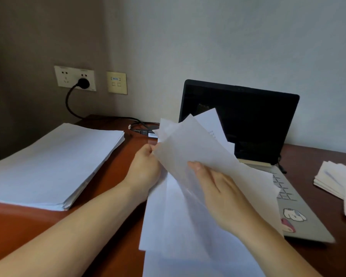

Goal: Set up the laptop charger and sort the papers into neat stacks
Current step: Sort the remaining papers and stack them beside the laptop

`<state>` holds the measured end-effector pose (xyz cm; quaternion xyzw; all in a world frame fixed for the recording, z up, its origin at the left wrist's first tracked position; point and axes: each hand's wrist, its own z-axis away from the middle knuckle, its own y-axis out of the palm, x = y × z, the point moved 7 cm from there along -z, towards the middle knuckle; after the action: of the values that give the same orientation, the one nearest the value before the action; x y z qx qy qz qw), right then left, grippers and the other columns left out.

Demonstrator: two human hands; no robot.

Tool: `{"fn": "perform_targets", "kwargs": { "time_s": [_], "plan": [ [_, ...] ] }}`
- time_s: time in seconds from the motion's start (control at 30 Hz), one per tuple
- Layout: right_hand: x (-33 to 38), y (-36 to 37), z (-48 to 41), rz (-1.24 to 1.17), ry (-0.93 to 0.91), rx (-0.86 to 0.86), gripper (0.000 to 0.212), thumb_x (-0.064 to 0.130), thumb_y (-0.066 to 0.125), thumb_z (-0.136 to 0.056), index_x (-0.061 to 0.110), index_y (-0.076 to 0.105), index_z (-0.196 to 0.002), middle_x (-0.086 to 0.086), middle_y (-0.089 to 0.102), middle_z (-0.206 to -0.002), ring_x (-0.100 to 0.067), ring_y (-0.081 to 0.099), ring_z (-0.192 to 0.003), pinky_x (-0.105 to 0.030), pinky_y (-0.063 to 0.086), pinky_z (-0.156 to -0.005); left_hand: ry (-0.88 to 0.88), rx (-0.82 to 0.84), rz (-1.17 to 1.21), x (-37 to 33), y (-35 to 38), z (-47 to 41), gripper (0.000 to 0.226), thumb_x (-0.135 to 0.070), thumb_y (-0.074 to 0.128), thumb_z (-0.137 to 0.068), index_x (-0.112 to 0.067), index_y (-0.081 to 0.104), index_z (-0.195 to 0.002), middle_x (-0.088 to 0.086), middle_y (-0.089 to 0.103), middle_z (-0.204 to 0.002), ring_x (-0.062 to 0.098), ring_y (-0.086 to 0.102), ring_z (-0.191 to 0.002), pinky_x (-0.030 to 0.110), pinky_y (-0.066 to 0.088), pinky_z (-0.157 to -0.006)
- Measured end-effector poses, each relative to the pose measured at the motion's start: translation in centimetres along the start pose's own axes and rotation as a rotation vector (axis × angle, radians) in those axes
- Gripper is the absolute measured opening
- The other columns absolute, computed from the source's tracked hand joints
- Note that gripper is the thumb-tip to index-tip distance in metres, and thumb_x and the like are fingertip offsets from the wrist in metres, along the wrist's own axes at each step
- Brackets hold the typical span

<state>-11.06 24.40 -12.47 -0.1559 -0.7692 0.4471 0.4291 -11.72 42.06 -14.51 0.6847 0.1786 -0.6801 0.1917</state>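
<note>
Holding a loose fan of sheets above the desk, the left hand pinches their left edge while the right hand grips from the front, thumb on top. More sheets lie beneath (partly over the open laptop). A neat stack sits left; the charger plug is in the wall socket.
</note>
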Motion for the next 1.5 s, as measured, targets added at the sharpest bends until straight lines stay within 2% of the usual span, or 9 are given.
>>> {"fn": "perform_targets", "kwargs": {
  "time_s": [0.1, 0.17, 0.33, 0.5, 0.67, 0.9, 1.03, 1.37, 1.5],
  "plan": [
    [-1.2, 0.9, -0.5, 0.137, -0.013, 0.089, 0.04, 0.027, 0.027, -0.108, 0.024, 0.048, -0.142, 0.007, 0.043, -0.149, -0.01, 0.029, -0.141, -0.034, 0.025, -0.116, -0.309, 0.355, 0.455, 0.3, 3.0, 1.5, 0.06, -0.057, 0.041, -0.104, -0.012, 0.081, -0.101, 0.016, 0.075, -0.112, 0.031, 0.072, -0.099, 0.044, 0.054, -0.097],
    [-1.9, 1.5, -0.7, 0.118, 0.01, 0.112, 0.039, 0.027, 0.033, -0.106, 0.023, 0.046, -0.143, 0.005, 0.041, -0.147, -0.011, 0.028, -0.14, -0.033, 0.024, -0.116, -0.299, 0.448, 0.45, 0.0, 3.4, 1.4, 0.058, -0.048, 0.044, -0.105, -0.006, 0.083, -0.095, 0.023, 0.072, -0.111, 0.027, 0.074, -0.095, 0.037, 0.057, -0.093],
    [-3.5, 1.3, -1.6, -0.045, -0.024, 0.046, 0.045, 0.032, 0.053, -0.1, 0.032, 0.047, -0.145, 0.024, 0.034, -0.147, 0.005, 0.029, -0.138, -0.025, 0.031, -0.113, -0.23, 0.44, 0.172, 2.3, 3.2, 0.9, 0.032, 0.013, 0.055, -0.093, 0.001, 0.069, -0.12, 0.024, 0.074, -0.113, 0.043, 0.071, -0.104, 0.054, 0.057, -0.095],
    [-7.2, -4.5, -2.9, -0.151, 0.036, -0.31, 0.065, 0.031, 0.071, -0.089, 0.042, 0.038, -0.144, 0.024, 0.036, -0.145, 0.007, 0.03, -0.134, -0.017, 0.034, -0.106, -0.16, 0.46, 0.173, 0.1, 1.6, 0.0, 0.041, 0.01, 0.057, -0.093, -0.01, 0.064, -0.128, 0.019, 0.074, -0.117, 0.042, 0.071, -0.106, 0.057, 0.055, -0.096],
    [-9.9, -8.6, -5.3, -0.412, 0.183, -0.333, 0.109, 0.039, 0.087, -0.071, 0.051, 0.014, -0.152, 0.023, 0.044, -0.143, -0.007, 0.05, -0.129, -0.042, 0.044, -0.107, -0.04, 0.42, 0.208, -3.7, -0.1, -2.4, 0.054, 0.008, 0.073, -0.078, -0.011, 0.066, -0.128, 0.02, 0.073, -0.12, 0.043, 0.071, -0.104, 0.057, 0.055, -0.094],
    [-9.3, -12.3, -7.8, -0.827, 0.158, -0.197, 0.044, 0.016, 0.075, -0.078, 0.008, 0.067, -0.121, -0.007, 0.077, -0.105, -0.029, 0.074, -0.096, -0.043, 0.057, -0.082, 0.172, 0.286, 0.216, -10.7, -0.6, -5.7, 0.035, 0.002, 0.059, -0.095, -0.013, 0.066, -0.126, 0.015, 0.076, -0.112, 0.036, 0.075, -0.097, 0.044, 0.061, -0.079],
    [-9.2, -12.9, -8.1, -0.833, 0.118, -0.455, 0.014, 0.008, 0.069, -0.09, 0.014, 0.075, -0.101, -0.002, 0.078, -0.097, -0.022, 0.075, -0.089, -0.038, 0.06, -0.078, 0.199, 0.267, 0.231, -11.2, 0.0, -6.5, 0.031, -0.008, 0.064, -0.095, -0.015, 0.066, -0.125, 0.013, 0.076, -0.114, 0.036, 0.074, -0.101, 0.048, 0.061, -0.085],
    [-8.7, -13.5, -8.2, -0.804, 0.06, -0.568, 0.042, 0.043, 0.065, -0.086, 0.002, 0.072, -0.094, -0.013, 0.065, -0.072, -0.023, 0.058, -0.067, -0.032, 0.045, -0.066, 0.234, 0.29, 0.252, -11.4, 1.5, -6.2, 0.035, -0.015, 0.067, -0.089, -0.015, 0.068, -0.125, 0.014, 0.076, -0.115, 0.037, 0.074, -0.102, 0.05, 0.056, -0.094],
    [-7.6, -13.3, -8.6, -0.936, -0.042, -0.31, 0.049, 0.026, 0.072, -0.079, 0.021, 0.062, -0.127, 0.0, 0.073, -0.115, -0.018, 0.071, -0.105, -0.04, 0.053, -0.087, 0.193, 0.344, 0.326, -10.8, 2.6, -5.9, 0.035, -0.013, 0.065, -0.089, -0.011, 0.068, -0.124, 0.017, 0.075, -0.115, 0.038, 0.073, -0.101, 0.048, 0.058, -0.091]
  ]
}}
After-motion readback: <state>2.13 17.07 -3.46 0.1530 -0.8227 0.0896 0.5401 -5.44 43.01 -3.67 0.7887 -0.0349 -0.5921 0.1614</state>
